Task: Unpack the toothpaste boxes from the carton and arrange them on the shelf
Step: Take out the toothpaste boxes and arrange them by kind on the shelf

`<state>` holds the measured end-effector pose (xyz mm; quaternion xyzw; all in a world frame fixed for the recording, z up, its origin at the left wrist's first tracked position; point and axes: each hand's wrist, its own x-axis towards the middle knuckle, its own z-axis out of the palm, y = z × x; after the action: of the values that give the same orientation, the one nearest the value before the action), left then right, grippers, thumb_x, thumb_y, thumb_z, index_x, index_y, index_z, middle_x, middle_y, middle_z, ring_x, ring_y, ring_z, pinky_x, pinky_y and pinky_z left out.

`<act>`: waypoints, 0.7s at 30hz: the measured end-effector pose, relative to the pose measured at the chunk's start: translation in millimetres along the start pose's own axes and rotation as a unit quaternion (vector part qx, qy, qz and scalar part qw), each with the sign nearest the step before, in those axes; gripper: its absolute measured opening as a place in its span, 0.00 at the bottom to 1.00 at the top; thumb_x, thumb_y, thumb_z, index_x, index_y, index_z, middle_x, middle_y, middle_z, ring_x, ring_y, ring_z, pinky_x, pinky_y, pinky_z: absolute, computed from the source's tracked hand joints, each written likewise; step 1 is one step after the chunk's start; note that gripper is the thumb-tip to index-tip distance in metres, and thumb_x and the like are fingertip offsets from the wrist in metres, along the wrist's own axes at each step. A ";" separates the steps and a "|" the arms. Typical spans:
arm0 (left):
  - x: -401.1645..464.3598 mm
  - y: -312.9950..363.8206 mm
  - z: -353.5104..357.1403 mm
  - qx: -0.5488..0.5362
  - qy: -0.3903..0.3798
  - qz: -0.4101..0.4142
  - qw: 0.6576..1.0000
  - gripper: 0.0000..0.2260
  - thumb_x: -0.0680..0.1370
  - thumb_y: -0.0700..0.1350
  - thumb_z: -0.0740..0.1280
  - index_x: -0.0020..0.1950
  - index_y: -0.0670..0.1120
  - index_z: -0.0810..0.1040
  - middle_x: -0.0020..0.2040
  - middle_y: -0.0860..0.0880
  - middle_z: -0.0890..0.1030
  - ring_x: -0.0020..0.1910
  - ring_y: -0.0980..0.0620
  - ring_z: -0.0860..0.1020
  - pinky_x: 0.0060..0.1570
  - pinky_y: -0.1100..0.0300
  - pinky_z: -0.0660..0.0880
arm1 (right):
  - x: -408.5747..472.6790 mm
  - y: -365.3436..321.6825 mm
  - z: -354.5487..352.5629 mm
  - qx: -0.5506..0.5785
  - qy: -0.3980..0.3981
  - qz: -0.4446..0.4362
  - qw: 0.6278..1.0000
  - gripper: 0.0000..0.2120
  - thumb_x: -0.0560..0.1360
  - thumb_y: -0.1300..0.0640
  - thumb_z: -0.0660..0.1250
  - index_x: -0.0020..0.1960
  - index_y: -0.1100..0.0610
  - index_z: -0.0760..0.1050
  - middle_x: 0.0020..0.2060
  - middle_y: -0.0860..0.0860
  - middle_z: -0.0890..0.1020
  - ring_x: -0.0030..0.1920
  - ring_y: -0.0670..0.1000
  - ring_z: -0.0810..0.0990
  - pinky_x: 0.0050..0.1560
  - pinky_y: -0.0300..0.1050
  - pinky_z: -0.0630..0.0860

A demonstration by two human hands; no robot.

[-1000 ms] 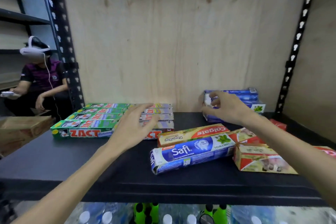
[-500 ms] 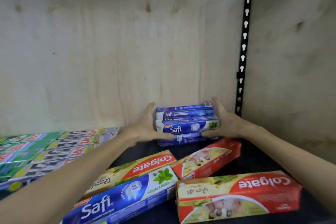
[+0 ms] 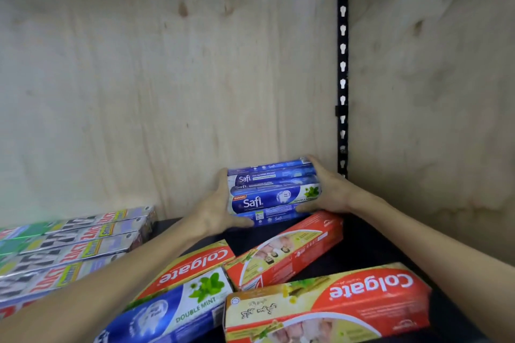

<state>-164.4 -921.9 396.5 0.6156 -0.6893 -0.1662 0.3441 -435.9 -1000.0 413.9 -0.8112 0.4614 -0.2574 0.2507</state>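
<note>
- Head view is now showing the plywood back panel (image 3: pixel 167 78) filling most of the frame, with the black slotted upright (image 3: pixel 343 64) at the right corner; a second ago the view was sitting further back and to the left, taking in the whole shelf front and a seated person, who is no longer in frame.
- The black shelf (image 3: pixel 370 242) is carrying all the toothpaste boxes visible; the carton is not showing in this view.
- The Zact boxes (image 3: pixel 72 242) are lying in a flat row at the left, apparently where they were a second ago.
- Three Colgate boxes (image 3: pixel 328 306) and one loose Safi box (image 3: pixel 172 312) are lying at mixed angles in the foreground, not yet lined up.
- The Safi stack (image 3: pixel 274 192) is sitting at the back of the shelf, near the right corner, close against the back panel.
- Change: a second ago only the right hand was at this stack and the left hand was hovering by the Zact row; both hands are now bracketing the stack from its two ends.
- Left hand (image 3: pixel 220 209): grip closed on the stack's left end, thumb curling under the lowest box.
- Right hand (image 3: pixel 326 192): grip closed on the right end, fingers wrapping the top and thumb at the base.
- Judgement: the stack is being squared up or shifted as one block; the loose foreground boxes are the remaining work, so the task is looking only partly done.
</note>
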 end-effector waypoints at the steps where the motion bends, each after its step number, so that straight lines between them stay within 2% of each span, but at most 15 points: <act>1: 2.9 3.4 4.4 -0.004 -0.007 0.003 1.000 0.54 0.58 0.54 0.83 0.74 0.55 0.52 0.62 0.55 0.79 0.57 0.56 0.81 0.60 0.50 0.79 | -0.6 4.5 -3.9 -0.003 0.011 0.009 1.000 0.61 0.63 0.52 0.83 0.80 0.42 0.43 0.67 0.49 0.75 0.62 0.50 0.76 0.66 0.45 0.71; 4: 12.8 12.7 18.5 -0.005 -0.011 0.013 1.000 0.54 0.56 0.56 0.83 0.73 0.54 0.54 0.63 0.55 0.78 0.58 0.56 0.81 0.60 0.48 0.79 | -1.5 16.5 -15.6 -0.012 0.033 0.041 0.999 0.61 0.64 0.53 0.82 0.80 0.43 0.41 0.69 0.52 0.73 0.65 0.53 0.75 0.66 0.43 0.69; 9: 33.3 14.8 37.2 -0.011 -0.010 0.011 1.000 0.58 0.51 0.62 0.83 0.72 0.56 0.53 0.62 0.54 0.79 0.58 0.52 0.81 0.58 0.46 0.79 | -1.4 26.2 -24.1 -0.019 0.048 0.069 0.996 0.62 0.64 0.57 0.81 0.80 0.44 0.39 0.67 0.53 0.74 0.63 0.54 0.76 0.65 0.43 0.71; 12: 24.4 29.7 38.0 -0.002 0.000 0.005 1.000 0.58 0.51 0.61 0.83 0.73 0.56 0.53 0.65 0.53 0.76 0.60 0.55 0.79 0.60 0.48 0.78 | 0.2 24.1 -24.8 -0.007 0.063 0.068 0.996 0.65 0.55 0.55 0.85 0.80 0.44 0.47 0.68 0.54 0.71 0.64 0.55 0.75 0.67 0.51 0.73; 14: 20.3 37.3 38.3 0.022 0.039 -0.003 0.999 0.55 0.52 0.62 0.83 0.72 0.54 0.58 0.65 0.54 0.71 0.61 0.56 0.74 0.62 0.53 0.76 | 2.9 23.8 -26.0 -0.002 0.070 0.052 0.996 0.67 0.45 0.47 0.84 0.77 0.44 0.53 0.67 0.52 0.72 0.65 0.54 0.74 0.67 0.54 0.73; 16: 19.3 42.9 39.1 0.011 0.080 -0.016 0.997 0.51 0.52 0.66 0.82 0.68 0.52 0.65 0.62 0.54 0.74 0.59 0.56 0.76 0.59 0.53 0.78 | 3.4 22.3 -27.8 0.025 0.064 0.053 0.996 0.67 0.40 0.41 0.83 0.75 0.43 0.56 0.63 0.48 0.75 0.63 0.53 0.76 0.65 0.55 0.75; 17: 20.0 44.6 39.6 -0.011 0.089 -0.022 0.996 0.49 0.51 0.69 0.81 0.66 0.52 0.68 0.61 0.54 0.77 0.57 0.56 0.79 0.57 0.52 0.80 | 3.1 20.9 -28.3 0.051 0.065 0.051 0.995 0.65 0.42 0.40 0.85 0.73 0.44 0.58 0.61 0.47 0.77 0.61 0.51 0.78 0.63 0.54 0.76; 19: 21.6 46.1 40.7 -0.069 0.099 -0.039 0.992 0.45 0.51 0.71 0.79 0.63 0.53 0.73 0.58 0.54 0.81 0.53 0.55 0.82 0.54 0.51 0.81 | 2.4 17.5 -28.8 0.112 0.080 0.044 0.990 0.53 0.51 0.44 0.86 0.69 0.47 0.63 0.57 0.47 0.80 0.56 0.49 0.82 0.61 0.53 0.78; 21: 18.4 54.0 39.8 -0.113 0.118 -0.055 0.985 0.34 0.60 0.65 0.79 0.60 0.53 0.74 0.55 0.54 0.82 0.51 0.56 0.83 0.52 0.52 0.82 | 3.0 15.2 -27.3 0.158 0.115 0.031 0.980 0.41 0.60 0.45 0.83 0.67 0.49 0.65 0.55 0.47 0.82 0.52 0.48 0.83 0.59 0.52 0.80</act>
<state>-231.1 -937.2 408.6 0.6246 -0.5860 -0.1879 0.4809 -461.6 -1014.1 424.9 -0.7115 0.4658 -0.4109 0.3284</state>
